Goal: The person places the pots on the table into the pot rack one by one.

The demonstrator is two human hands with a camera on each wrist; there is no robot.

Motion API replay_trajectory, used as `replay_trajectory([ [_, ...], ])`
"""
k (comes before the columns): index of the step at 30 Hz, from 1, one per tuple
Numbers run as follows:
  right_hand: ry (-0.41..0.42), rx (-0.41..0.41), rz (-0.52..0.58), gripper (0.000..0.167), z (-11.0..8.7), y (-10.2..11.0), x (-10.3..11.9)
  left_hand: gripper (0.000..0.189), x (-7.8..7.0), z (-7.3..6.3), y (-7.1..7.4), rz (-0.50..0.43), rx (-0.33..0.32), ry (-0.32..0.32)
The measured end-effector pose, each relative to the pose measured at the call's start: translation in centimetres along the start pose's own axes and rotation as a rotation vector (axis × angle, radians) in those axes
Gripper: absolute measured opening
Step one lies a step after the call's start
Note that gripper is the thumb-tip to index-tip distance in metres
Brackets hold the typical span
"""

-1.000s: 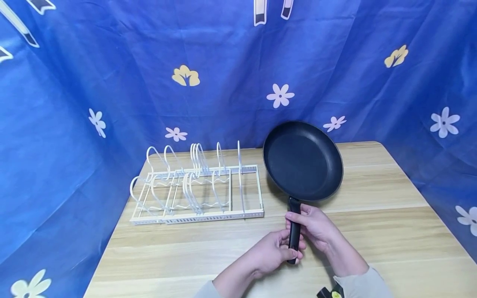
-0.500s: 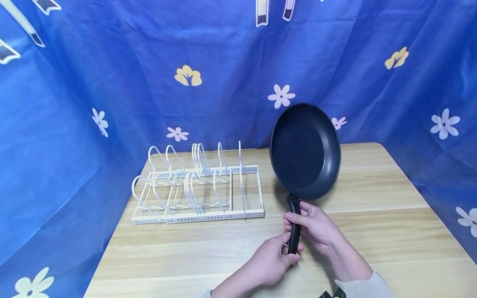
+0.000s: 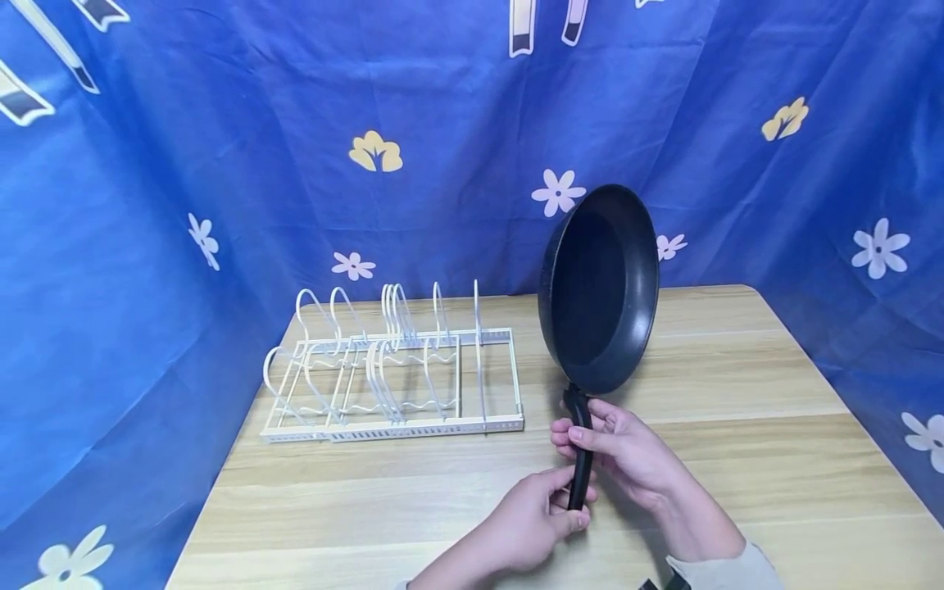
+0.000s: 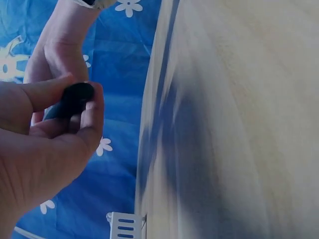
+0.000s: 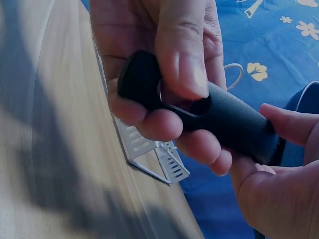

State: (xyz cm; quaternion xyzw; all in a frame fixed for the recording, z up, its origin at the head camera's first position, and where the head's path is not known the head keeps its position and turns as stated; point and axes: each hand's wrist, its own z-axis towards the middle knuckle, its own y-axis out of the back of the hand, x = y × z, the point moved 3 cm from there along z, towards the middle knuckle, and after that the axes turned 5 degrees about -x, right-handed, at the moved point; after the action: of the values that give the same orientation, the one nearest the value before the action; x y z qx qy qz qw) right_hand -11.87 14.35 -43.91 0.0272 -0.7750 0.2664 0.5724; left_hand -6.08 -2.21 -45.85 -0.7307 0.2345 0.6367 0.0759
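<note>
One round black frying pan (image 3: 597, 295) held tilted above the pale wood-grain table (image 3: 354, 500), ahead of both hands; black plastic handle (image 3: 583, 469) points back toward the person. Left hand (image 3: 527, 520) pinches the tail end; right hand (image 3: 630, 451) grips further up, nearer the pan. Hollow side faces partly right. White metal wire rack (image 3: 428, 428) sits left, apart, rightmost upright loop (image 3: 481, 377) closest. Blue flower-print cloth (image 3: 457, 123) hangs behind.

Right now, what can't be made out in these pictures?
Head view: underside of the pan, facing away.
Head view: handle parts, under left hand and right hand.
Left wrist view: most of the rack, past bottom edge.
Right wrist view: most of the pan, past right edge.
</note>
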Motion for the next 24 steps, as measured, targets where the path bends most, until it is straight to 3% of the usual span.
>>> replay_trajectory([
  [5, 0.019, 0.045, -0.054, 0.042, -0.2, -0.3, 0.1, 0.044, 0.2, -0.2, 0.3, -0.114, 0.020, 0.045],
  [13, 0.077, 0.068, -0.100, 0.036, -0.3, -1.2, 0.2, 0.045, 0.2, -0.9, 0.6, -0.190, -0.011, 0.074],
  [19, 0.097, 0.077, -0.094, 0.051, -0.5, -1.8, 0.7, 0.046, -0.2, -1.2, 0.6, -0.193, -0.028, 0.044],
  [24, 0.103, 0.117, -0.088, 0.064, -0.4, -2.1, 0.7, 0.042, -0.3, -1.5, 0.9, -0.115, -0.056, 0.003],
])
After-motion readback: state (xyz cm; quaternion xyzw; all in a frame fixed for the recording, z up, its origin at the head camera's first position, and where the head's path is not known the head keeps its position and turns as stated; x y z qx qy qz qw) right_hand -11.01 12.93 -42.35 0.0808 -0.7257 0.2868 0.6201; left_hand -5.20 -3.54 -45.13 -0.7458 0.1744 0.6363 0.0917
